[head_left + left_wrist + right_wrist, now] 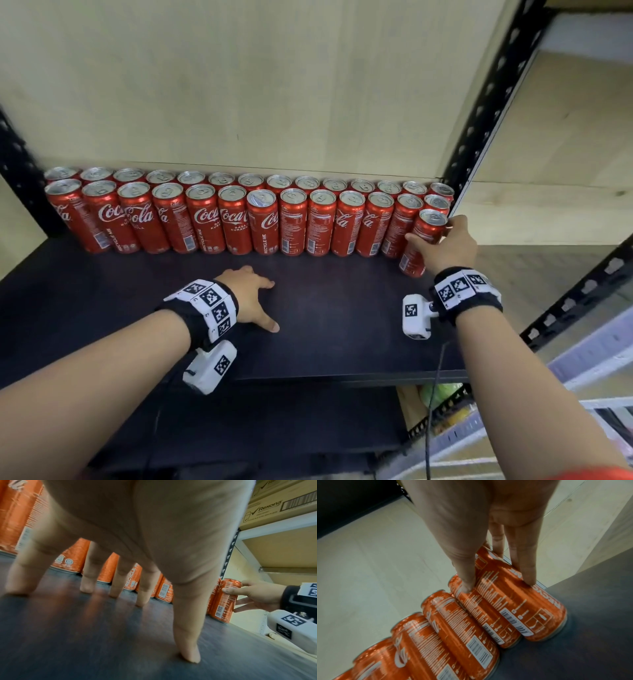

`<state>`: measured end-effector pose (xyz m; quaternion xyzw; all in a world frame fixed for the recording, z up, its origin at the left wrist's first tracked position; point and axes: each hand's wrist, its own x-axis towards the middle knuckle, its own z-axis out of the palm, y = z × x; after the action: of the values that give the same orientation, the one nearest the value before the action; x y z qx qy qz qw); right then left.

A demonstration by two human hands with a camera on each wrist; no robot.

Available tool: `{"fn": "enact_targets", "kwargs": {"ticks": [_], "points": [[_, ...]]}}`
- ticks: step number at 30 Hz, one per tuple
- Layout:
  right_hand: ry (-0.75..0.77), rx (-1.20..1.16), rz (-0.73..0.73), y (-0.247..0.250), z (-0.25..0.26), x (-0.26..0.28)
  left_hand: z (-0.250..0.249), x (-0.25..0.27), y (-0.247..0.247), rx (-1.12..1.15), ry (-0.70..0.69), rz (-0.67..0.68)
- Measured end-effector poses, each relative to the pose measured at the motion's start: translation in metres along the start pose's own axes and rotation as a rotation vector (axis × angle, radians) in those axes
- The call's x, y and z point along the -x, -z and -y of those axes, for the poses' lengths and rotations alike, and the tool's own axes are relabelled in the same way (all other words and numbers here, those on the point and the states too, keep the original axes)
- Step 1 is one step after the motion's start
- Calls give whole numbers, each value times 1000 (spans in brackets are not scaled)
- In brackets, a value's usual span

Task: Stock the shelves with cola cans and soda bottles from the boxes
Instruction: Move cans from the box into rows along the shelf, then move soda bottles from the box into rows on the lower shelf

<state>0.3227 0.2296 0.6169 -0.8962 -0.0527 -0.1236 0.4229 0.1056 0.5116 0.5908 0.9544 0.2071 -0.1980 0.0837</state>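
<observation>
Two rows of cans (236,219) are lined along the back of the dark shelf (325,315). One can (423,243), upright at the right end in front of those rows, is gripped by the right hand (445,245) with thumb and fingers curled round it. Spread fingertips of the left hand (251,298) are pressed on the shelf, nothing held.

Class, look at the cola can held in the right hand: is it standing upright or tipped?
Upright. The cola can stands on its base on the dark shelf, top facing up, while the right hand grips its upper body.
</observation>
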Motion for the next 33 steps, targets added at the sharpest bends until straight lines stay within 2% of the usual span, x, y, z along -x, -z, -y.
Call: {"fn": "enact_targets", "kwargs": {"ticks": [8, 13, 16, 19, 22, 27, 30, 33], "points": [[-6, 5, -10, -3, 2, -3, -4, 2, 2, -19, 8, 12], [-62, -65, 53, 2, 2, 11, 0, 11, -2, 7, -4, -6], [-37, -145, 24, 11, 1, 34, 12, 22, -11, 97, -38, -61], [68, -108, 4, 16, 6, 69, 35, 41, -29, 274, -45, -151], [261, -16, 125, 7, 9, 114, 67, 70, -57, 404, -50, -249], [491, 215, 395, -15, 7, 190, 116, 121, -93, 340, -1, -332], [538, 316, 533, -26, 4, 231, 138, 154, -109, 266, 15, -360], [548, 421, 603, -32, 6, 272, 152, 188, -125, 252, -19, -390]]}}
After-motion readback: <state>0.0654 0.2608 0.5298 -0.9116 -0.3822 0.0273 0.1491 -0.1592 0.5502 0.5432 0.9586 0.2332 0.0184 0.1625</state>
